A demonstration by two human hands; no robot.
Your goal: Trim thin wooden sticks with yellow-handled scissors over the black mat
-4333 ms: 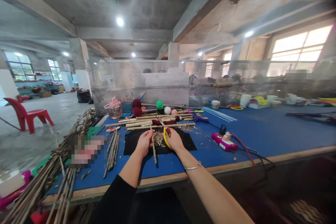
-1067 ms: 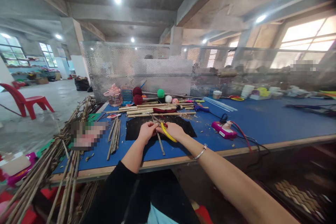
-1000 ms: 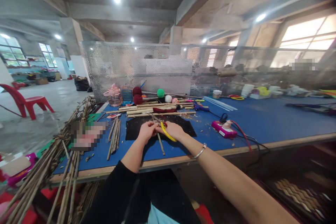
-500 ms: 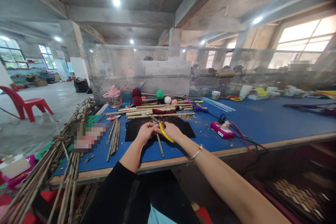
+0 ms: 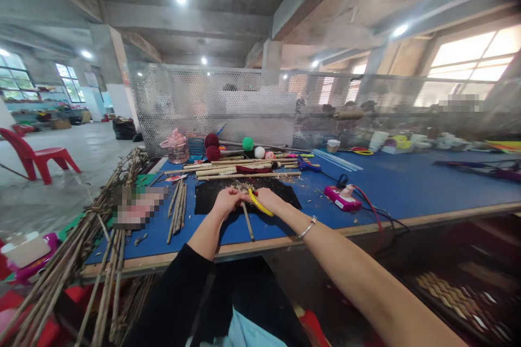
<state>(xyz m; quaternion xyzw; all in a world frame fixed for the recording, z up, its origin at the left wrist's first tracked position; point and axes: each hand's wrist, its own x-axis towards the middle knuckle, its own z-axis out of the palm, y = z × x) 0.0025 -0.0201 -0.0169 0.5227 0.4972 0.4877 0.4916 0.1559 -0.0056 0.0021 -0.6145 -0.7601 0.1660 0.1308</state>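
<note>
My left hand (image 5: 225,201) is closed around a thin brown stick (image 5: 248,222) whose lower end slants toward the table's front edge. My right hand (image 5: 266,199) grips yellow-handled cutters (image 5: 258,203), their jaws at the stick close to my left fingers. Both hands meet over a black cloth mat (image 5: 285,193) on the blue table (image 5: 407,184). A silver bracelet (image 5: 307,226) circles my right wrist.
Long bamboo sticks (image 5: 244,169) and yarn balls (image 5: 212,147) lie behind the mat. A small bundle of twigs (image 5: 177,213) rests left of it. A pink device with wires (image 5: 342,198) sits to the right. Large stick bundles (image 5: 81,249) lean at the table's left. A perforated metal screen (image 5: 211,105) stands behind.
The view has shifted slightly. Both hands stay together on the stick and cutters over the mat; the stick's lower end now points more toward the front edge than several seconds ago.
</note>
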